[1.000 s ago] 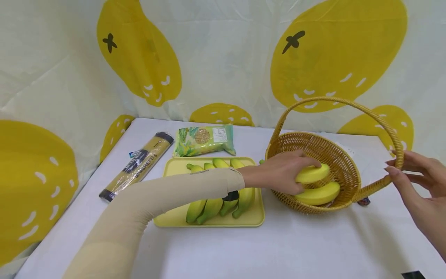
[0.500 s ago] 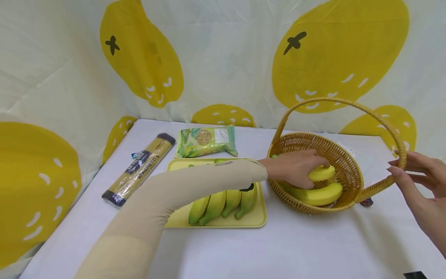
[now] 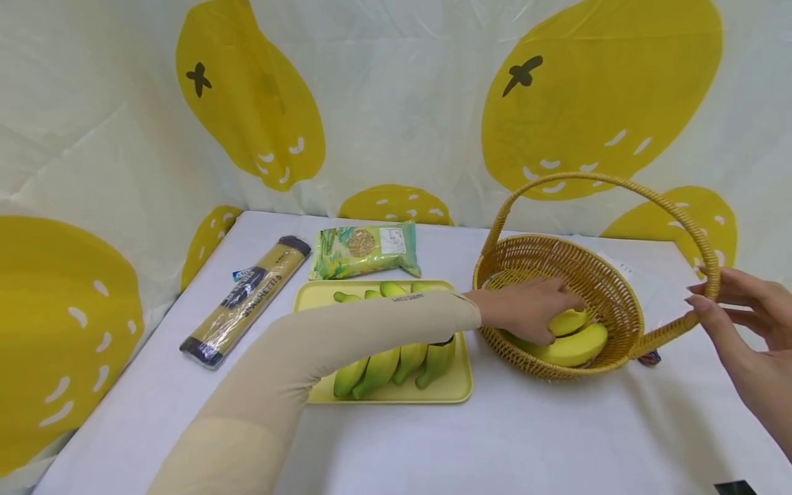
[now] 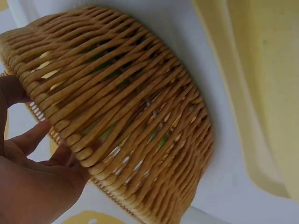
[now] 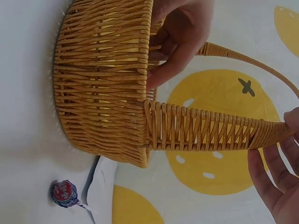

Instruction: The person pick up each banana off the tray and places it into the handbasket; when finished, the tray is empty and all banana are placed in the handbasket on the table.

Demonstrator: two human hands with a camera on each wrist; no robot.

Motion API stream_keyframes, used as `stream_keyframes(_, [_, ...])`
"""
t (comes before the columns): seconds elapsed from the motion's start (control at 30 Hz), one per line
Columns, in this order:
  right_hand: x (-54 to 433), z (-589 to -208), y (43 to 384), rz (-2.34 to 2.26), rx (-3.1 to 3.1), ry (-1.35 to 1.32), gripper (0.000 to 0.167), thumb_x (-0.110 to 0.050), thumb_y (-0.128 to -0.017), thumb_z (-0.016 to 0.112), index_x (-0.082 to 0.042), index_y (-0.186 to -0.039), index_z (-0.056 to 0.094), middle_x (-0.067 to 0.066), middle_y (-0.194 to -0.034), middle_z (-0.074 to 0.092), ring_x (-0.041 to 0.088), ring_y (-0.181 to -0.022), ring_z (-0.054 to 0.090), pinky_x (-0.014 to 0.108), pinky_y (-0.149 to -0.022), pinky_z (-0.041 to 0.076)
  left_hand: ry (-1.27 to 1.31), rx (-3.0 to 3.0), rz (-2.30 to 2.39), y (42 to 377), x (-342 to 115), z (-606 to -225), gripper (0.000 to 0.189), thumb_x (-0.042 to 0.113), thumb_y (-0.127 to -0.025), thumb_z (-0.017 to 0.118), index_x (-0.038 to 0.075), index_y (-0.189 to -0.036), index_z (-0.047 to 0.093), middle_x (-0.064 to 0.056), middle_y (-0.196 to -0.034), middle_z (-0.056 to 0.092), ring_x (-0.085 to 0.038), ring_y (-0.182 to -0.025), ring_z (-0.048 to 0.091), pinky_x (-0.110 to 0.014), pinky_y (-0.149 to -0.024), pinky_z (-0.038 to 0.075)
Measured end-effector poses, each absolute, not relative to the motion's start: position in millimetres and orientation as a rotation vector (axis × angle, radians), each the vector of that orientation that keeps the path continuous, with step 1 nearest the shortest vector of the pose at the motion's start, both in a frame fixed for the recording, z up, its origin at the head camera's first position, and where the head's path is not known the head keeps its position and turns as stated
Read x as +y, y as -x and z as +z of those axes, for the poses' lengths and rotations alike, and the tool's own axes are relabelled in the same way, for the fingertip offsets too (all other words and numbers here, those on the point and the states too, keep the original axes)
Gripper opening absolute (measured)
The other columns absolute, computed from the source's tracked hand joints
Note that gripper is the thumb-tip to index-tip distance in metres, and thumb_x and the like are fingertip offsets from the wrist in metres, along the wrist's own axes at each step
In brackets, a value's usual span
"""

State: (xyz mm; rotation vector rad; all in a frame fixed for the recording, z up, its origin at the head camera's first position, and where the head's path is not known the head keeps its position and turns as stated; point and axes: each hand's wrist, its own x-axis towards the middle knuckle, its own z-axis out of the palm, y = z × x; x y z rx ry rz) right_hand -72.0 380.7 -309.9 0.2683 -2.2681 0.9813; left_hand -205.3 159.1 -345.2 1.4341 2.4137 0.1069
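Note:
My left hand reaches over the near rim into a round wicker basket, its fingers curled over a yellow banana. The hand covers much of that banana. Right in front of it, a second banana lies on the basket floor. In the left wrist view the weave hides what the fingertips hold. At the right, my right hand pinches the tall arched handle between thumb and fingers, with the basket standing on the table. My left forearm crosses above a yellow tray with several green-tipped bananas.
A spaghetti pack lies left of the tray, and a green printed bag behind it. By the basket, in the right wrist view, lies a wrapped lollipop. A fabric backdrop with yellow fruit prints borders the white table.
My left hand has moved slightly right and deeper into the basket with the banana, which now sits lower, close against the other one. The right hand stays on the handle.

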Motion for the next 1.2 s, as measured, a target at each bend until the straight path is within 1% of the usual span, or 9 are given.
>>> stream_keyframes(0.13, [380, -310, 71, 0.966, -2.278, -0.259, 0.048, 0.013, -0.098, 0.064, 0.002, -0.145, 0.06, -0.027, -0.119, 0.063, -0.006, -0.109, 0.058, 0.007, -0.093, 0.039, -1.417, 2.387, 0.154, 206, 156, -348, 0.066, 0.028, -0.101, 0.068, 0.028, -0.162, 0.043, 0.006, -0.155, 0.04, -0.004, -0.135, 0.038, -0.019, -0.104, 0.031])
stream_keyframes(0.23, [380, -311, 71, 0.959, -2.28, -0.269, 0.049, 0.013, -0.099, 0.063, 0.002, -0.146, 0.059, -0.027, -0.12, 0.063, -0.006, -0.11, 0.058, 0.007, -0.093, 0.039, -1.421, 2.382, 0.202, 207, 154, -349, 0.064, 0.026, -0.101, 0.067, 0.027, -0.161, 0.045, 0.007, -0.155, 0.041, -0.003, -0.136, 0.039, -0.018, -0.104, 0.032])
stream_keyframes(0.37, [380, -310, 72, 0.967, -2.271, -0.283, 0.047, 0.012, -0.099, 0.064, 0.003, -0.144, 0.06, -0.026, -0.119, 0.064, -0.006, -0.109, 0.059, 0.007, -0.092, 0.04, -1.452, 2.377, 0.286, 207, 151, -346, 0.061, 0.024, -0.102, 0.065, 0.025, -0.16, 0.046, 0.006, -0.148, 0.046, -0.003, -0.126, 0.044, -0.017, -0.099, 0.035])
stream_keyframes(0.5, [380, -309, 73, 0.991, -2.251, -0.293, 0.045, 0.013, -0.098, 0.065, 0.004, -0.142, 0.062, -0.024, -0.118, 0.066, -0.004, -0.107, 0.061, 0.007, -0.091, 0.041, -1.514, 2.389, 0.392, 207, 144, -339, 0.057, 0.018, -0.102, 0.064, 0.019, -0.158, 0.051, 0.004, -0.141, 0.05, -0.005, -0.12, 0.047, -0.016, -0.096, 0.036])
stream_keyframes(0.63, [379, -308, 72, 0.993, -2.262, -0.272, 0.046, 0.013, -0.097, 0.066, 0.004, -0.142, 0.062, -0.023, -0.118, 0.066, -0.003, -0.107, 0.06, 0.008, -0.091, 0.041, -1.582, 2.406, 0.453, 206, 134, -333, 0.055, 0.016, -0.102, 0.062, 0.016, -0.156, 0.052, 0.003, -0.143, 0.051, -0.006, -0.125, 0.046, -0.015, -0.1, 0.033])
stream_keyframes(0.73, [377, -307, 71, 0.977, -2.286, -0.233, 0.048, 0.013, -0.097, 0.066, 0.001, -0.143, 0.062, -0.024, -0.117, 0.065, -0.003, -0.107, 0.059, 0.008, -0.092, 0.04, -1.605, 2.412, 0.503, 203, 124, -329, 0.055, 0.016, -0.102, 0.061, 0.017, -0.156, 0.053, 0.002, -0.145, 0.051, -0.005, -0.128, 0.045, -0.014, -0.102, 0.032])
stream_keyframes(0.87, [377, -307, 71, 0.978, -2.28, -0.25, 0.047, 0.012, -0.097, 0.066, 0.003, -0.143, 0.062, -0.024, -0.118, 0.065, -0.003, -0.108, 0.059, 0.008, -0.092, 0.04, -1.611, 2.42, 0.584, 198, 107, -324, 0.055, 0.013, -0.101, 0.06, 0.017, -0.156, 0.053, 0.002, -0.148, 0.049, -0.006, -0.133, 0.042, -0.013, -0.105, 0.028])
stream_keyframes(1.03, [378, -308, 72, 0.981, -2.259, -0.298, 0.045, 0.01, -0.098, 0.066, 0.005, -0.143, 0.061, -0.025, -0.119, 0.065, -0.003, -0.108, 0.059, 0.008, -0.093, 0.04, -1.631, 2.466, 0.679, 190, 83, -318, 0.055, 0.011, -0.099, 0.06, 0.017, -0.154, 0.055, -0.001, -0.146, 0.051, -0.009, -0.132, 0.042, -0.015, -0.107, 0.027])
stream_keyframes(1.2, [378, -307, 72, 0.987, -2.26, -0.299, 0.046, 0.011, -0.098, 0.066, 0.005, -0.143, 0.061, -0.024, -0.118, 0.065, -0.003, -0.108, 0.059, 0.008, -0.092, 0.04, -1.614, 2.479, 0.821, 186, 59, -315, 0.056, 0.008, -0.097, 0.063, 0.017, -0.152, 0.058, -0.002, -0.14, 0.053, -0.01, -0.126, 0.046, -0.018, -0.102, 0.033])
